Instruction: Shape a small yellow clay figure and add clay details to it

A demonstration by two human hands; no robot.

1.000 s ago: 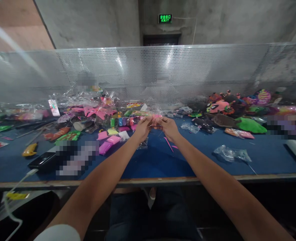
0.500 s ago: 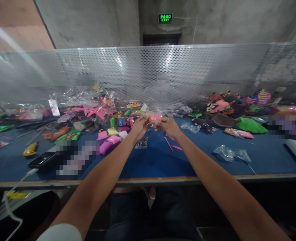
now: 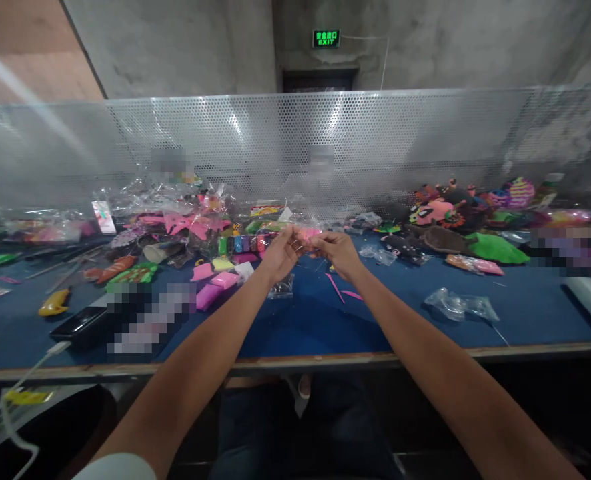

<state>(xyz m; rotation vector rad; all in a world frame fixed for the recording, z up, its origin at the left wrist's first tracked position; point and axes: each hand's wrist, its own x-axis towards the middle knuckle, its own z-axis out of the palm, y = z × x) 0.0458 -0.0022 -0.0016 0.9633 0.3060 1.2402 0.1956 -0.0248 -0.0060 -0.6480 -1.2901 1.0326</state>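
Both hands meet over the middle of the blue table [image 3: 315, 333], around a small pink piece [image 3: 309, 233] that looks like soft modelling clay. My left hand [image 3: 283, 253] pinches it from the left, fingers curled. From the right, my right hand [image 3: 336, 252] grips it between thumb and fingertips. The fingers partly hide the piece, so its full shape does not show. Just below my right hand lie two pink modelling tools [image 3: 334, 288]. A small clear packet with dark contents [image 3: 283, 287] is under my left wrist.
Pink and purple clay packs [image 3: 210, 297] lie left of my left forearm, near a black power bank [image 3: 80, 325] with a white cable. Clear crumpled plastic [image 3: 460, 305] sits at right. Finished-looking figures [image 3: 435, 212] crowd the back right. A perforated metal screen [image 3: 255, 133] stands behind.
The view has shifted slightly. My hands stay together on the pink piece, with small finger movements; a little more of the pink shows between them.
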